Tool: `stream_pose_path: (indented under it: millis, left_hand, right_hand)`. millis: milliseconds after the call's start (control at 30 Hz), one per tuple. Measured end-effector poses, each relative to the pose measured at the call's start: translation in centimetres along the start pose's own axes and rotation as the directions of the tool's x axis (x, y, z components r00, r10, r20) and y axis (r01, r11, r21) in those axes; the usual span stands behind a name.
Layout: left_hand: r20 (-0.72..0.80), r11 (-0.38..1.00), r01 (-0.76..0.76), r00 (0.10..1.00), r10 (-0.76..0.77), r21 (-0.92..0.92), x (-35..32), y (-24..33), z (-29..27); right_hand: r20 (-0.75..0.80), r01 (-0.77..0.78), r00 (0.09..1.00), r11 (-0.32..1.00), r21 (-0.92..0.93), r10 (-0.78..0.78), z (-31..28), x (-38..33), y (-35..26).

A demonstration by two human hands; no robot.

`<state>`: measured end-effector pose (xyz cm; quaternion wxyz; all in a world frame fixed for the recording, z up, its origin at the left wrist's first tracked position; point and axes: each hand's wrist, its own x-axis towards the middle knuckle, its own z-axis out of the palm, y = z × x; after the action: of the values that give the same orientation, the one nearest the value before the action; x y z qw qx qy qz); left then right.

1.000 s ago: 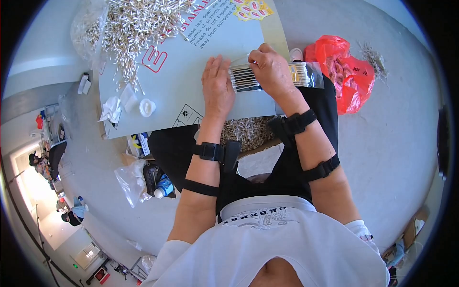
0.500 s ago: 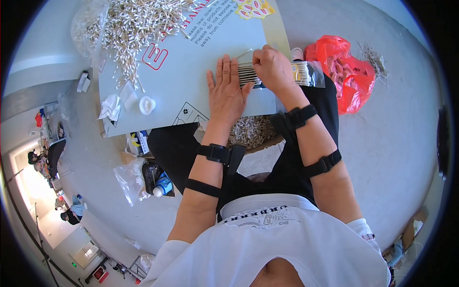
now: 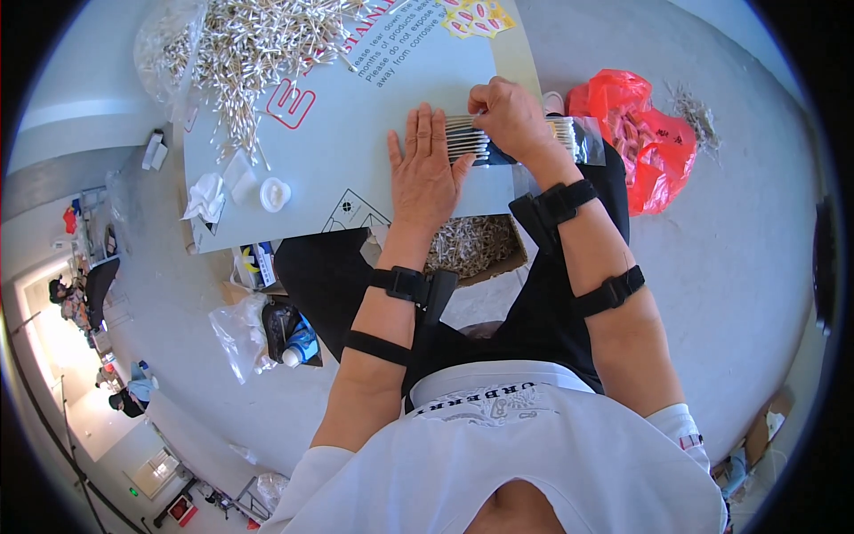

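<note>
My left hand [image 3: 423,173] lies flat on the board, fingers together and stretched forward, thumb out to the right. Beside that thumb a row of cotton swabs [image 3: 463,142] lies side by side on a strip with a dark backing. Over the row's right part, my right hand [image 3: 514,120] is closed, its fingertips pinched at the far edge of the swabs. What the pinch holds is hidden. Right of this hand, the strip goes on as a clear plastic sleeve [image 3: 587,142] with more swabs, reaching past the board's edge over my thigh.
A big heap of loose cotton swabs [image 3: 253,53] spills from a clear bag at the board's far left. Crumpled white tissue [image 3: 206,198] and a small white round tub [image 3: 274,194] sit near left. Below is a box of swabs [image 3: 476,245]; a red plastic bag [image 3: 636,142] is on the right.
My right hand has shifted slightly toward me and right, uncovering more of the row. A loose swab beyond the row is no longer visible. My left hand has barely moved.
</note>
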<state>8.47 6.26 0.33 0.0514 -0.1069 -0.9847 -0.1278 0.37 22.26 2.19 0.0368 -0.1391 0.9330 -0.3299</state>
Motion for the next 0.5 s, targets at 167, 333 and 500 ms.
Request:
stream_pose_path:
  millis: [167, 333, 500]
  left_hand:
    - [-0.041, 0.998, 0.01, 0.999, -0.013, -0.062, 0.0, -0.9, 0.3]
    - [-0.237, 0.542, -0.001, 0.9, -0.366, -0.84, 1.6, -1.1, 0.3]
    - [-0.165, 0.289, -0.024, 0.866, -0.472, -0.957, 2.7, 0.6, 1.2]
  right_hand:
    - [-0.2, 0.023, 0.98, 0.977, 0.214, 0.021, 0.7, -1.1, -0.6]
    - [-0.495, 0.172, 0.855, 0.818, 0.548, 0.152, 3.9, -4.2, -2.1]
    - [-0.489, 0.166, 0.846, 0.769, 0.617, 0.21, 5.0, -4.4, -2.9]
